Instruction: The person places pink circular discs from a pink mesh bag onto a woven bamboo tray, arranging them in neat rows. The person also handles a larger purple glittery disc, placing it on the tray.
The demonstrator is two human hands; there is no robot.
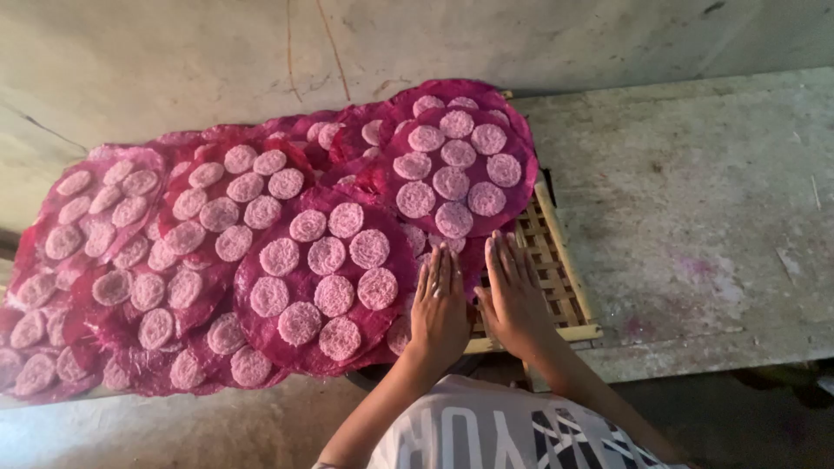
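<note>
both hands lay flat, fingers together: left hand [440,306] on a magenta sheet [326,280] of pale discs [327,255], right hand [514,295] on the woven tray [565,287] at its near right corner; light, even pressure seemed wise.

Two hands [439,313], one woven bamboo rack [556,278], about seven magenta round sheets [326,278], each carrying several pale pink discs [327,255]
</note>
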